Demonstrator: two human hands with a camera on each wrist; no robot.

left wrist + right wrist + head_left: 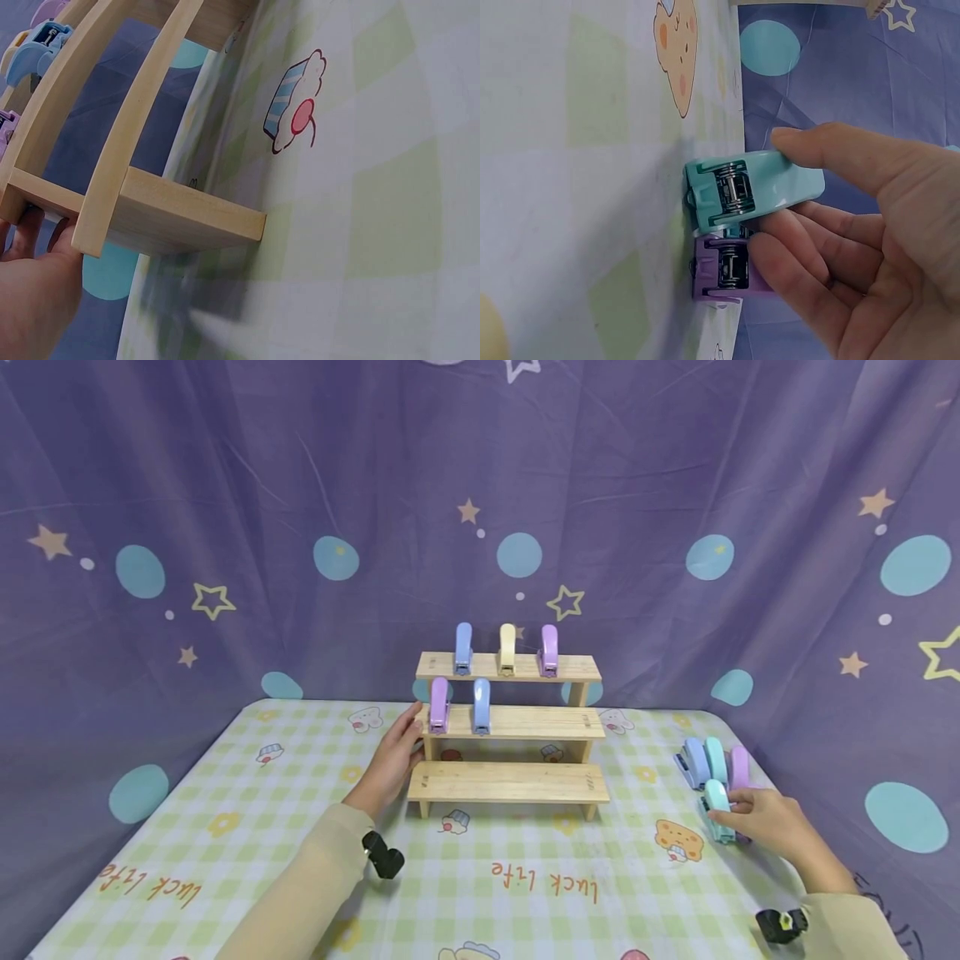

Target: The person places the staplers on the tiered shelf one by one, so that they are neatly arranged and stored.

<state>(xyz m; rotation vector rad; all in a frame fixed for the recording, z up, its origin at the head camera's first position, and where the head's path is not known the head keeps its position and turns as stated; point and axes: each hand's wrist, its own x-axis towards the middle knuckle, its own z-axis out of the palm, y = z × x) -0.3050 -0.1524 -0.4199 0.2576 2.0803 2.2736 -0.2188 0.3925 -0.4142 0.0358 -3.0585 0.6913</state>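
Observation:
My left hand [388,766] grips the left end of a three-tier wooden shelf [525,783], thumb and fingers about its side by the middle tier. At the far right of the table, my right hand [776,827] pinches a mint-green stapler [780,180] between thumb and fingers. Right beside it in the right wrist view is a purple stapler [714,270], touched by my fingers. Behind them stand a blue stapler [696,762], a second mint-green stapler [716,758] and a light purple stapler [739,767].
On the top tier stand a blue stapler [463,647], a yellow stapler [507,649] and a purple stapler [549,650]. The middle tier bears another purple stapler [438,703] and another blue one. A checked cloth [300,777] covers the table; a purple curtain [420,468] hangs behind.

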